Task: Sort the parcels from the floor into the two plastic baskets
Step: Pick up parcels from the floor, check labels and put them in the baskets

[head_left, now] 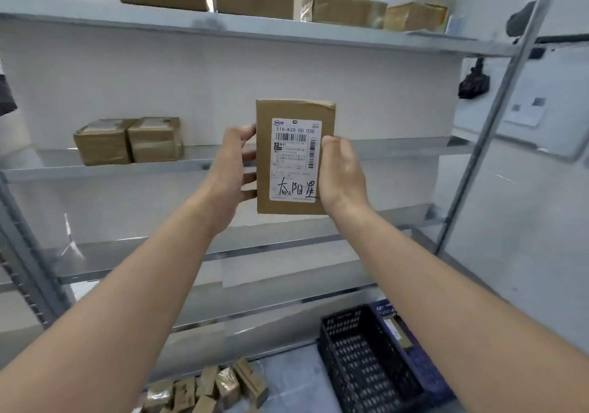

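Boxes [129, 140] sit at the left on the middle shelf [197, 162], two side by side, and more line the top shelf. Lower left, near the bottom edge, a heap of parcels [204, 388] lies on the floor [290, 377], still unsorted. In the middle, one parcel [294, 157] is held upright at chest height in front of the shelves, label [294, 159] facing the camera, apparently being read. The left hand [231, 165] clasps its left edge, fingers curled round behind and thumb at the top corner; the right hand [342, 173] presses flat against the right edge, fingers out of sight behind the box. Both hands are closed on it, a firm two-sided grip. At the lower right a black basket [360, 361] stands on the floor, with a blue basket [424, 377] just beside it, largely hidden by the right forearm. The likely risk is a misread label sending the parcel to the wrong basket; also, dropping it from this height could make it bounce off a rim.
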Demonstrator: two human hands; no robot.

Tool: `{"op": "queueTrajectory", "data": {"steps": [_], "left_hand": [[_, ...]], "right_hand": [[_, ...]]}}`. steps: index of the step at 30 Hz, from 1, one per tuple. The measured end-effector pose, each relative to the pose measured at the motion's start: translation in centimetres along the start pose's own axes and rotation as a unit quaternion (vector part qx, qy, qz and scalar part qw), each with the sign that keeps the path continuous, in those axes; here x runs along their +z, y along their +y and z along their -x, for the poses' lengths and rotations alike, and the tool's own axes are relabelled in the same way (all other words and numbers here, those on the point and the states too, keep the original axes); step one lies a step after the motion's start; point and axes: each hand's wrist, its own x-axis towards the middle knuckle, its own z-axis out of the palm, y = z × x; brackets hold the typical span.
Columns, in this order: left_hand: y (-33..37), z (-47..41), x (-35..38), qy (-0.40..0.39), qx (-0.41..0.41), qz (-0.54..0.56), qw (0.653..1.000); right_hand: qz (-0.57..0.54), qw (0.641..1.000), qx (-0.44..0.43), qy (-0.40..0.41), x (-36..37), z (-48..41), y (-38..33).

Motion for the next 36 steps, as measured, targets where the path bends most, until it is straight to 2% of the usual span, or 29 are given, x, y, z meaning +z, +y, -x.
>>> {"op": "queueTrajectory", "data": {"steps": [11, 23, 29, 36], "left_hand": [[-4.0, 1.8, 18.3, -0.108, -0.034, 0.007, 0.994], [-10.2, 2.3, 42.6, -0.109, -0.07, 0.022, 0.991], [-13.9, -0.9, 50.6, -0.128, -0.108, 0.015, 0.986], [-20.7, -10.0, 57.1, -0.143, -0.129, -0.004, 0.981]], "right_hand": [[0.08, 0.99, 0.032, 0.109, -17.6, -1.0, 6.2], [0.099, 0.987, 0.063, 0.109, -39.7, -8.5, 15.6], [0.089, 0.985, 0.105, 0.1, -45.6, -13.3, 20.7], [0.076, 0.983, 0.146, 0.087, -47.3, -22.0, 29.1]]}}
